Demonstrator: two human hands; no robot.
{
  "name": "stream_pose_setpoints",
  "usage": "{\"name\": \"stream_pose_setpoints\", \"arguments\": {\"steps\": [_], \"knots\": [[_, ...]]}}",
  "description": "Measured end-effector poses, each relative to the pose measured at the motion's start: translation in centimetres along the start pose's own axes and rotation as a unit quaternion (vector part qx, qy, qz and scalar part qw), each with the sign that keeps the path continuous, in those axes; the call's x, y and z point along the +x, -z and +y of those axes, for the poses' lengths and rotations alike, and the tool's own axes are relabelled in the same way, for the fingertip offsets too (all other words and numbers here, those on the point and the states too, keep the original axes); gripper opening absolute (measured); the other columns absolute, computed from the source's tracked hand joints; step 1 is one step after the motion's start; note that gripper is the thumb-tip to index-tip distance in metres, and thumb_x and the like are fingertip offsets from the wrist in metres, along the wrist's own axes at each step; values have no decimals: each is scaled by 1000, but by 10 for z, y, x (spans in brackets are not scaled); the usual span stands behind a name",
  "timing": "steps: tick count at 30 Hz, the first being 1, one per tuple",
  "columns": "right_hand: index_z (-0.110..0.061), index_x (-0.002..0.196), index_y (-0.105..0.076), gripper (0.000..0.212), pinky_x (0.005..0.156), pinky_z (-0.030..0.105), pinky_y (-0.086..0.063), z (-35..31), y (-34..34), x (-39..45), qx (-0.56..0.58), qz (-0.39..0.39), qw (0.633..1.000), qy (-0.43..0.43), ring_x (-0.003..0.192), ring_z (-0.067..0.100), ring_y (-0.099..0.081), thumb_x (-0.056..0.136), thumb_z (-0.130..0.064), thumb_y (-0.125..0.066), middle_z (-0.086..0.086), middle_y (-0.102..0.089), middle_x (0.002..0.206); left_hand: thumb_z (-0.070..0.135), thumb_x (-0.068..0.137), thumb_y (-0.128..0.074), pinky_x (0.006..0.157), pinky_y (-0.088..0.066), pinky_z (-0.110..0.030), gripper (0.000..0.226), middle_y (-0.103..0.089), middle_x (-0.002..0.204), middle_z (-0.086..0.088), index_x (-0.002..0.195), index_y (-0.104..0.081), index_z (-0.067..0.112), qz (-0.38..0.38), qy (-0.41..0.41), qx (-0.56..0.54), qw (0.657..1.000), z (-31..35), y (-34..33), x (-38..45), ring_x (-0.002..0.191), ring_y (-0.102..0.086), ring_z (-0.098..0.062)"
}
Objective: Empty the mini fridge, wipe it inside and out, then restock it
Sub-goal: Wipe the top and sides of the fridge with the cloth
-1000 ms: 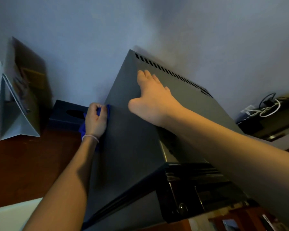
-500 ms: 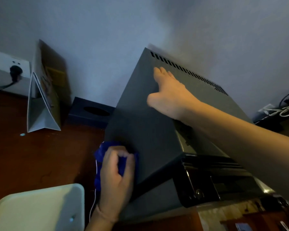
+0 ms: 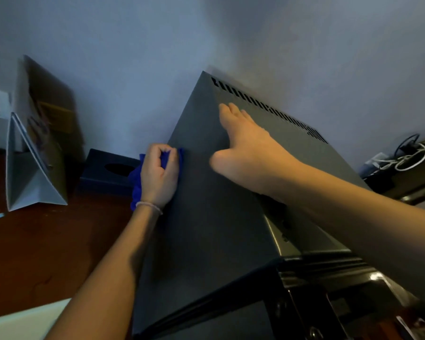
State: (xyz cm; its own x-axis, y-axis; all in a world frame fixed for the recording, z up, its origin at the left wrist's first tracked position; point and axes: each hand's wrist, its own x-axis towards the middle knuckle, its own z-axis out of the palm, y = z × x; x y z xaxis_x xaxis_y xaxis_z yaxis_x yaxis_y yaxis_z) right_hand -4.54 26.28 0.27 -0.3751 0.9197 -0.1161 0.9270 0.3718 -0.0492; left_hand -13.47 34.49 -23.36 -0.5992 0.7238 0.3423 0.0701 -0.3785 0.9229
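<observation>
The fingers (image 3: pixel 168 155) of our left hand (image 3: pixel 157 177) are clenched around a blue cloth (image 3: pixel 136 181), pressing it against the left side panel of the mini fridge (image 3: pixel 206 217). Our right hand (image 3: pixel 250 153) lies flat and open on the top of the mini fridge, fingers extended toward the row of vent slots (image 3: pixel 268 109) at the rear edge, grasping nothing. The mini fridge stands on the brown counter (image 3: pixel 47 241) against the wall, with a dark tissue box (image 3: pixel 106 173) and a folded paper bag (image 3: pixel 35 153) to its left.
</observation>
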Motion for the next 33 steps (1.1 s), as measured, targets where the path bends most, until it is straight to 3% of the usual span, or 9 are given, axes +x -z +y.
{"name": "stream_pose_setpoints", "arguments": {"steps": [7,11,16,22,24,27,29,33], "knots": [[-19,161,-2,88,126,45,-6,1,1,-1,3,1,1000,3,154,12,7,92,-23,-57,-9,2,168,24,101,-54,84,-38,-33,14,-57,102,-10,99,-57,10,-19,189,86,978,-137,21,-27,101,-56,-31],[-19,161,-5,86,125,43,-7,1,2,-2,5,6,1000,5,154,11,2,92,-22,-57,-10,-4,168,31,101,-52,87,-36,-36,16,-57,106,-6,100,-55,15,-22,256,121,959,-168,34,-64,102,-55,-28],[-15,156,-20,76,122,48,-19,-1,0,-2,23,14,1000,12,151,18,-14,89,-20,-57,-4,-23,160,38,101,-51,82,-36,-35,19,-60,103,-3,98,-54,19,-33,256,128,958,-144,43,-89,95,-57,-26],[-14,159,-15,81,123,50,-15,-1,-1,-1,18,14,1000,8,154,18,-6,89,-17,-54,-4,-17,165,54,87,-45,76,-43,-36,33,-62,91,8,92,-55,23,12,202,100,974,-71,64,-183,84,-58,-14],[-14,160,-12,83,123,50,-14,-1,-1,-1,14,13,1000,6,155,18,-3,89,-17,-54,-4,-13,166,52,86,-50,75,-43,-31,29,-62,93,12,90,-55,24,28,196,86,976,-39,71,-215,83,-58,-2],[-14,161,-6,85,124,49,-11,-2,-1,-1,7,9,1000,0,155,19,2,90,-17,-53,-3,-5,169,33,83,-59,76,-41,-16,4,-62,91,14,85,-57,30,61,181,64,980,5,72,-250,85,-58,2],[-14,161,-4,85,124,49,-9,-2,0,-2,4,6,1000,-1,155,19,4,91,-16,-52,-3,-1,169,28,81,-60,74,-40,-11,4,-62,88,12,82,-57,30,78,168,51,981,26,67,-256,84,-58,1],[-14,161,-2,85,125,48,-7,-2,0,-5,3,2,1000,-2,155,19,5,92,-16,-51,-2,2,169,38,83,-60,77,-37,-4,7,-62,91,19,81,-56,32,67,124,15,990,50,59,-219,88,-58,5]]}}
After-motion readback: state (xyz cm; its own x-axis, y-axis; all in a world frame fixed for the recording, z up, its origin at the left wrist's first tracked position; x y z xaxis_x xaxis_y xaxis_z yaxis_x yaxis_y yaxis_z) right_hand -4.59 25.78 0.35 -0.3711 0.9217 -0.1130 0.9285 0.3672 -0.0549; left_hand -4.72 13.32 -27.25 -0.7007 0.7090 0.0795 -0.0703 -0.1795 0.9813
